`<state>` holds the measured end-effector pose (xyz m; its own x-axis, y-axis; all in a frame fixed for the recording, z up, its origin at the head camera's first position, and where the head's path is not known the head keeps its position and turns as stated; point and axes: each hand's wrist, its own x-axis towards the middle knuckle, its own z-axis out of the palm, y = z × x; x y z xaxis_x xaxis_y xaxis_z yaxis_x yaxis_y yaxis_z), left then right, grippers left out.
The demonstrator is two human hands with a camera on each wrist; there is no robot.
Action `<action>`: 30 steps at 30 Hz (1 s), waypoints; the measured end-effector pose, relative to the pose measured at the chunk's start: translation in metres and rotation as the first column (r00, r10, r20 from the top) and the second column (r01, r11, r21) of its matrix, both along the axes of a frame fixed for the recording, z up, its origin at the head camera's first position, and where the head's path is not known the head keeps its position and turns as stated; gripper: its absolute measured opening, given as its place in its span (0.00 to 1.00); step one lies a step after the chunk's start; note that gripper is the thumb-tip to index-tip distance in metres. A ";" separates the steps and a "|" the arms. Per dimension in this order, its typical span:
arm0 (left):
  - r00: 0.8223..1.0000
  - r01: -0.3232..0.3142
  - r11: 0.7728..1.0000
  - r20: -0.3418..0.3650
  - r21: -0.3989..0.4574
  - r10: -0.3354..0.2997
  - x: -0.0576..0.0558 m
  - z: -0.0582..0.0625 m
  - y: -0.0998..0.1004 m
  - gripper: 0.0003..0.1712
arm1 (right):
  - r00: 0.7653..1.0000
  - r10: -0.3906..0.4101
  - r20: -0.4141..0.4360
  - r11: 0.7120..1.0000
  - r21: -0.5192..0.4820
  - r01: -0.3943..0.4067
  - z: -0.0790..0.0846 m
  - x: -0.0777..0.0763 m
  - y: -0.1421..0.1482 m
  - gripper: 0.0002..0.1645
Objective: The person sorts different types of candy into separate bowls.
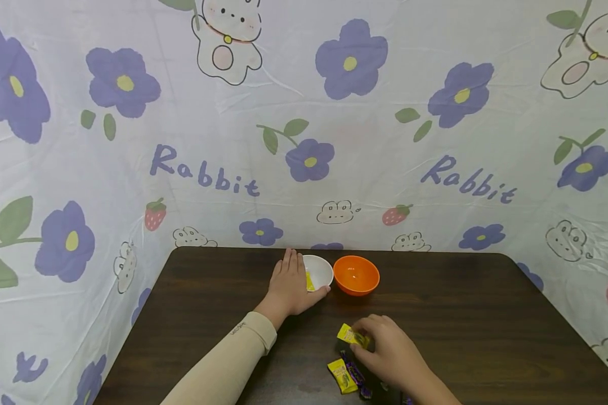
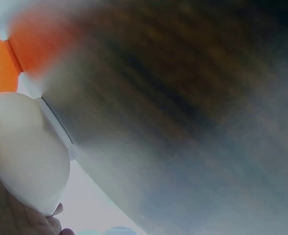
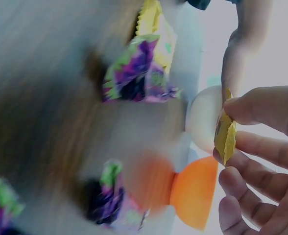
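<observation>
We've got a yellow candy packet (image 1: 347, 334) up off the counter (image 1: 461, 315), pinched in the right hand's fingers (image 3: 261, 105), lower middle of the head view; at the right of the right wrist view we catch it nearly edge-on. Just below the head view's centre we see the white bowl (image 1: 324, 271), round, upright, its left part hidden, a yellow packet (image 1: 309, 282) inside, partly covered.

Glossy orange plastic bowl (image 1: 356, 277), crinkled (film-like) purple wrapper (image 3: 140, 66), wood-grain tabletop (image 1: 486, 320)
</observation>
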<state>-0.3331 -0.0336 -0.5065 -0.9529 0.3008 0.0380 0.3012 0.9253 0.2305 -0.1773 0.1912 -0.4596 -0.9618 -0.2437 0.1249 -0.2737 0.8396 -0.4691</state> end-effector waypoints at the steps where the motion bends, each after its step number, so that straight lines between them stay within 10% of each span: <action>1: 1.000 0.000 1.000 -0.003 0.001 0.000 0.000 -0.001 0.000 0.70 | 1.000 -0.001 -0.004 1.000 -0.009 0.001 0.001 -0.001 -0.001 0.10; 30: 1.000 0.000 1.000 -0.029 -0.023 -0.001 0.001 -0.001 0.001 0.68 | 0.995 -0.031 -0.095 0.981 -0.194 0.012 0.007 -0.055 -0.005 0.14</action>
<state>-0.3321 -0.0325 -0.5073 -0.9515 0.3021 0.0588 0.3077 0.9301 0.2004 -0.2321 0.1863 -0.4521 -0.9475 -0.1856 0.2604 -0.3089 0.7421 -0.5949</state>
